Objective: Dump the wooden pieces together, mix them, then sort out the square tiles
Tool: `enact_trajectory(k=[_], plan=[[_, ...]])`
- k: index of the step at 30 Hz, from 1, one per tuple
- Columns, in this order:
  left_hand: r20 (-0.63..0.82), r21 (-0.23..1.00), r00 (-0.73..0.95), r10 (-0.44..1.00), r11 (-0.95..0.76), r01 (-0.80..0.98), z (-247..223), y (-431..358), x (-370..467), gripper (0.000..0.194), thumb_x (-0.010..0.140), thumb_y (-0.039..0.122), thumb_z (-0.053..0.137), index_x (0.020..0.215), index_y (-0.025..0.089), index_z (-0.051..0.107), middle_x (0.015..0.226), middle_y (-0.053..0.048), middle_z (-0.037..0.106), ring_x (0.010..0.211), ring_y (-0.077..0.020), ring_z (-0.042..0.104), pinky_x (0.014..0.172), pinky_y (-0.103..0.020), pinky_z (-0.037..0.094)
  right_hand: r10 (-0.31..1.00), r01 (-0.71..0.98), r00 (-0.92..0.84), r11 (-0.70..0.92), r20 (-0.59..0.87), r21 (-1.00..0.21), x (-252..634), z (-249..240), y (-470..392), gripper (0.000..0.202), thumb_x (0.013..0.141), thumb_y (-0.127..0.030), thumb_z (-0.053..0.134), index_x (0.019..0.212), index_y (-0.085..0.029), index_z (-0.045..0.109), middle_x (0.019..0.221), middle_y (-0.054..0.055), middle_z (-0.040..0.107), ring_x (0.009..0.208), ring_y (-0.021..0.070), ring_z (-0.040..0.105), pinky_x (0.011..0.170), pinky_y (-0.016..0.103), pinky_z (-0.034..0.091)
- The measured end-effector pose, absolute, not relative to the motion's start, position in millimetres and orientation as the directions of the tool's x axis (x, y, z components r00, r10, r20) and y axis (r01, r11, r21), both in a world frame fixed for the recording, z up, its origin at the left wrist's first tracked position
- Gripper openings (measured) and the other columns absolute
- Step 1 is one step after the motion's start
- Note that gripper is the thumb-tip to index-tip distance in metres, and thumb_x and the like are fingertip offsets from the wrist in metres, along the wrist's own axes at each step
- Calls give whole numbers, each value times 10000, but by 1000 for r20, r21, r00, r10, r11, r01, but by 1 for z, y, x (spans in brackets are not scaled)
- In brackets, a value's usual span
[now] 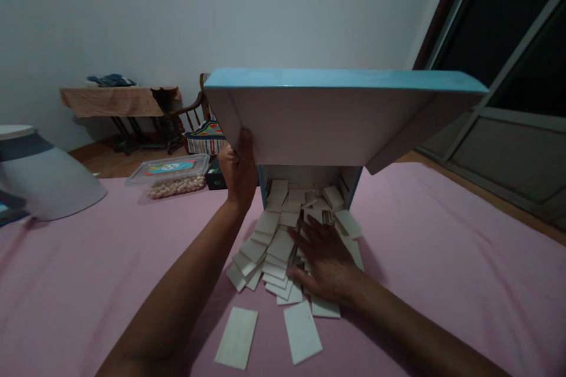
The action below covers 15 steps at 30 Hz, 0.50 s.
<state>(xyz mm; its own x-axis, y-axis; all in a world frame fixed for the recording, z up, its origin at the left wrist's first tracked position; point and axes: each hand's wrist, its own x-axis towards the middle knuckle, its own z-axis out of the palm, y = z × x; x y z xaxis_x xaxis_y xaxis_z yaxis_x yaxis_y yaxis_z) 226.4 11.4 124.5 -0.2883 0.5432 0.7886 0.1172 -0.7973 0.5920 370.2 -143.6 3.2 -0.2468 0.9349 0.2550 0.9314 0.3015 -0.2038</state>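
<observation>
A light blue box lies on its side with its opening toward me. Its raised lid flap has a plain inner face. My left hand grips the flap's left edge, thumb on the inside. Out of the box spills a heap of pale rectangular wooden tiles. My right hand lies over the heap with its fingers spread, touching the tiles. Two tiles lie apart from the heap at the front, a left one and a right one. The box's upper inside is hidden behind the flap.
A pink cloth covers the surface. At left are a clear plastic tub of small pale pieces, a black box and a large white-grey object. Farther back stand a wooden chair and a cloth-covered table.
</observation>
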Motion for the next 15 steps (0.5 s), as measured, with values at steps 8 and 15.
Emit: enact_trajectory(k=[8, 15], plan=[[750, 628, -337, 569, -773, 92, 122, 10, 215, 343, 879, 486, 494, 784, 172, 597, 768, -33, 612, 728, -154, 555, 626, -252, 437, 633, 859, 380, 28, 674, -511, 427, 26, -126, 321, 873, -451, 443, 906, -169, 592, 755, 57, 616, 658, 168, 548, 617, 283, 426], [736, 632, -339, 586, -774, 34, 118, -12, 221, 322, 898, 436, 478, 762, 173, 603, 725, -16, 603, 676, -128, 536, 602, -242, 438, 874, 881, 415, -316, 254, -351, 480, 32, -76, 318, 865, -385, 460, 863, -142, 664, 777, 119, 674, 666, 203, 622, 521, 250, 307]])
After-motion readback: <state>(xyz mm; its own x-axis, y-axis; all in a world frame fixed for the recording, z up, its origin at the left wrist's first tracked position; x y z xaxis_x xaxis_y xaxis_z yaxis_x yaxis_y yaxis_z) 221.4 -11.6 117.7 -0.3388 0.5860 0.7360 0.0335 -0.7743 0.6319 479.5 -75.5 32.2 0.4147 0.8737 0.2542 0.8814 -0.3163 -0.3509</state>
